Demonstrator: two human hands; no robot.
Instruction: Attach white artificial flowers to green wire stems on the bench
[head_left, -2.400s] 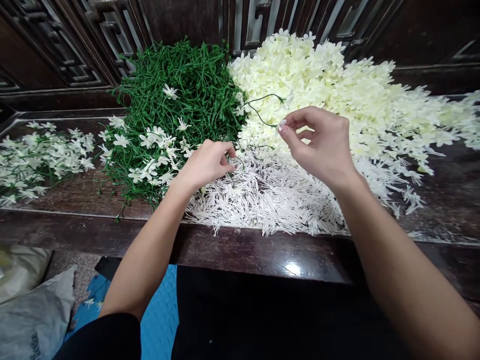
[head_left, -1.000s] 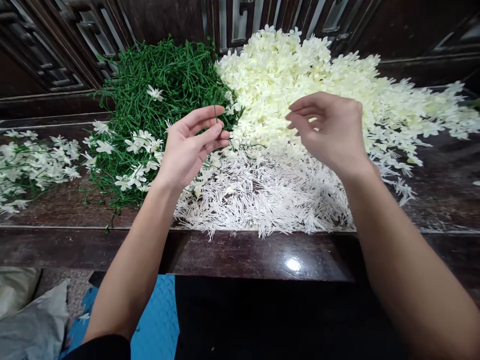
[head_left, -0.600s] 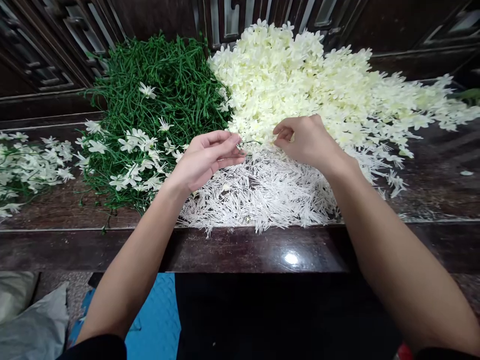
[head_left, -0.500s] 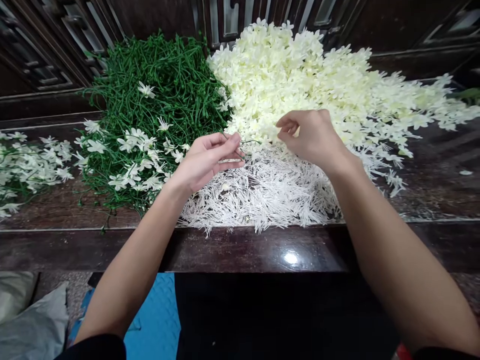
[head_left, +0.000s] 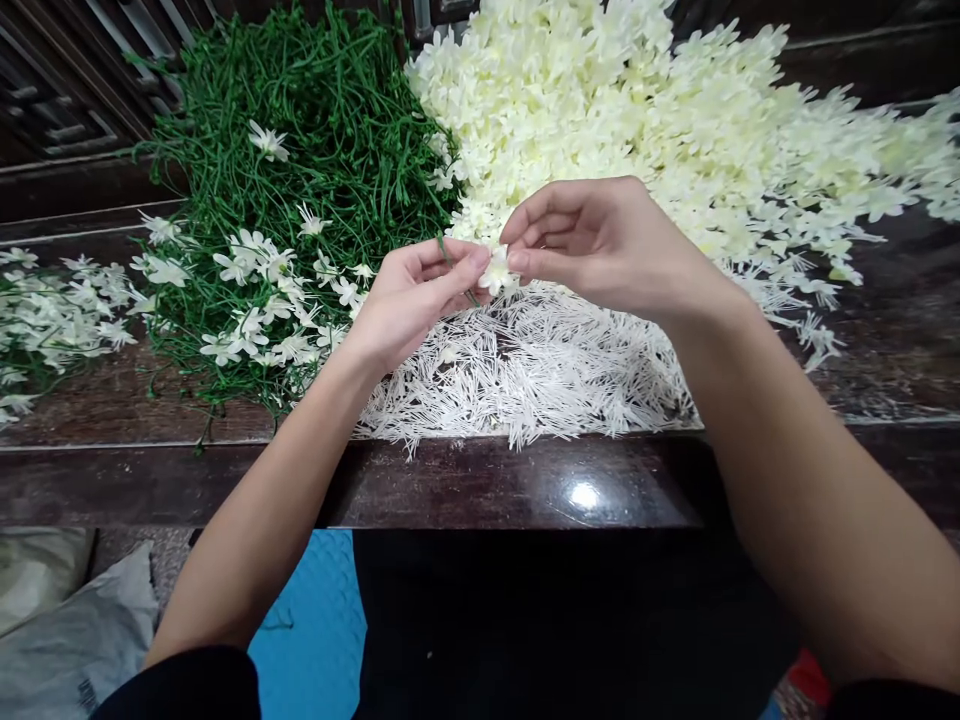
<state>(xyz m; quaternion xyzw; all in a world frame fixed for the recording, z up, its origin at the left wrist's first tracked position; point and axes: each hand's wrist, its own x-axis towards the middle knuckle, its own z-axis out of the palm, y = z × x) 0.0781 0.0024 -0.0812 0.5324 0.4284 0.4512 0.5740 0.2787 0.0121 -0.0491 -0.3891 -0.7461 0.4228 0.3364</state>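
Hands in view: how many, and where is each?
2: the left hand, left of the small flower, and the right hand, right of it. No others show.

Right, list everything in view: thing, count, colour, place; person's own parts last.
stem heap: one, green, left of centre
blossom heap: one, cream, right of stems
strand heap: one, white, front centre
flower pile: one, white, far left
loose flowers: many, white, on stem heap
small flower: one, pale, centre
thin stem: one, green, beside small flower
bench: one, brown, under heaps
carved panels: several, dark, behind bench
bags: two or more, pale, lower left
mat: one, blue, below bench
item: one, red, lower right
clothing: count unclear, black, bottom
left hand: one, bare, at thin stem
right hand: one, bare, at small flower
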